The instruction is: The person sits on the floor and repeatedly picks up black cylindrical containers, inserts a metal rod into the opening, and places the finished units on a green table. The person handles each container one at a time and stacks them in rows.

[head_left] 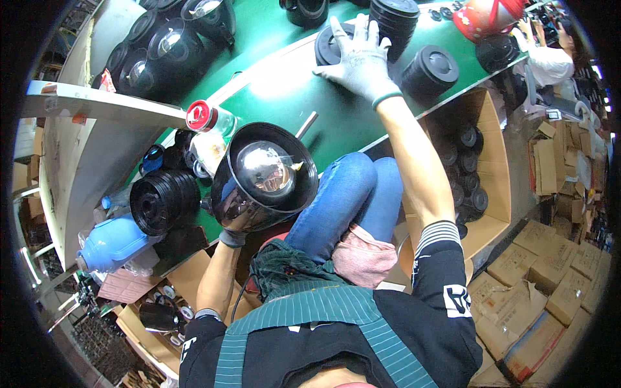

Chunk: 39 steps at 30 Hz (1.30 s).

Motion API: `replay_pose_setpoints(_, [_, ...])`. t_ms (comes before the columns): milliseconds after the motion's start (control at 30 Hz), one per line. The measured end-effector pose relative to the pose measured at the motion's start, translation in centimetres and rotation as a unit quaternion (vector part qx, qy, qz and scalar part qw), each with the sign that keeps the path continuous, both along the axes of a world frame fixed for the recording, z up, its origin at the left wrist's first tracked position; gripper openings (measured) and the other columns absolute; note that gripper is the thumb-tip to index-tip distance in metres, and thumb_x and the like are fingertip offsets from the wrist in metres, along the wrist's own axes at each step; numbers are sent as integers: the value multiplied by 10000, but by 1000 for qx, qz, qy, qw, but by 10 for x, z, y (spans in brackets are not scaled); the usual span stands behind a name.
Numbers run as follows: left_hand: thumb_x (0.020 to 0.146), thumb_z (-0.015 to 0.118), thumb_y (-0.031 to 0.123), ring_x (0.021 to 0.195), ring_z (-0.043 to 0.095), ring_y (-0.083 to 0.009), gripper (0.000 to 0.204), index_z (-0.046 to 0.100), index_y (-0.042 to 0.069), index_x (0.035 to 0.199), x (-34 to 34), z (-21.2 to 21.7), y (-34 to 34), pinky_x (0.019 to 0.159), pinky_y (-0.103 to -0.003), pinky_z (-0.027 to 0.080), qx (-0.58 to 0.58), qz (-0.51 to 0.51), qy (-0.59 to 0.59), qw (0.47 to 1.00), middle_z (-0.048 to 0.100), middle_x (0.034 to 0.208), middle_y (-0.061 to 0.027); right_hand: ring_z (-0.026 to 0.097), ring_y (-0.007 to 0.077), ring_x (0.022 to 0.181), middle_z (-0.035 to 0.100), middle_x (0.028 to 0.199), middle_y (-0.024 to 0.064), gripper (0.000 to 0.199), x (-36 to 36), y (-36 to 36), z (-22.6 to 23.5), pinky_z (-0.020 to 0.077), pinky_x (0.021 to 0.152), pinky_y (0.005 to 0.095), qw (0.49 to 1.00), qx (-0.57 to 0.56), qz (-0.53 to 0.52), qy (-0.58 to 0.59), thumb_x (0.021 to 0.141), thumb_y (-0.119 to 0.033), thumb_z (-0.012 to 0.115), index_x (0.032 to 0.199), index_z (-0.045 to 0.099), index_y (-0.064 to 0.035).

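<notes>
My left hand (233, 237), in a grey glove, is mostly hidden below a glossy black jug body (223, 174) and supports it, tilted, near my lap. Inside its wide mouth a shiny silvery rounded liner (265, 169) shows. My right hand (363, 63), also gloved, stretches over the green table with fingers spread. Its thumb side lies on a round black lid (328, 46), and its fingertips reach up beside a stack of black ribbed lids (396, 22). A second black lid stack (431, 70) stands to the right of that hand.
Several black jug bodies (171, 42) crowd the table's far left. A red-capped clear jar (207, 116), black ring stack (165, 197) and blue bottle (116, 242) sit at left. An open carton (495, 187) holds black parts at right. A red jug (482, 21) and another person's hands (527, 32) are far right.
</notes>
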<state>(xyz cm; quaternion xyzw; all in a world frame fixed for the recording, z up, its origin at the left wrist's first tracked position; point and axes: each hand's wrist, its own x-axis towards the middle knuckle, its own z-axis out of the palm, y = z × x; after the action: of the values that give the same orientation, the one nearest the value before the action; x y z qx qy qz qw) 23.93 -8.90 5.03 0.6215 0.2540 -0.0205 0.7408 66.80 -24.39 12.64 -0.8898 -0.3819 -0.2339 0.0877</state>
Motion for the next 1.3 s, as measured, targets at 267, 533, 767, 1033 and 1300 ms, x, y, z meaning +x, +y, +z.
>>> replay_pose_setpoints(267, [989,776,171,1356,626,-242,587,575,20,1520,8,-9,5,1184,-421,488,-47,-13,4,999,621,1530,-145,520,397,1430,544,1511,243,1004,-60,-38,45,389,1221,502,933,249,196,171,722,-395,945,1589,550,-79])
replay_pose_setpoints(533, [993,779,172,1373,612,-237,586,574,37,1525,31,15,-4,1196,-430,480,-110,-107,-60,986,610,1548,-136,343,416,1566,345,1686,240,1184,-214,-127,51,265,1306,475,796,287,259,466,602,-359,973,1641,476,-83])
replay_pose_setpoints(767, [996,781,174,1388,600,-233,585,574,51,1529,19,50,-23,1206,-438,473,-151,-201,-67,966,601,1563,-128,368,492,1526,329,1689,286,1268,-259,-168,58,273,1280,539,788,360,320,383,622,-516,998,1682,428,-119])
replay_pose_setpoints(1033, [999,779,151,1399,588,-234,590,566,86,1546,9,73,-34,1231,-459,452,-154,-305,-70,937,584,1585,-112,395,569,1454,318,1639,343,1213,-300,-204,72,306,1219,639,834,339,303,312,595,-666,973,1622,485,-243])
replay_pose_setpoints(1300, [986,744,201,1303,659,-254,565,596,93,1520,-2,76,-40,1095,-434,533,-20,-320,-83,944,627,1526,-131,409,573,1449,358,1614,369,1210,-298,-210,72,305,1221,641,836,360,305,281,668,-911,759,1609,533,-185])
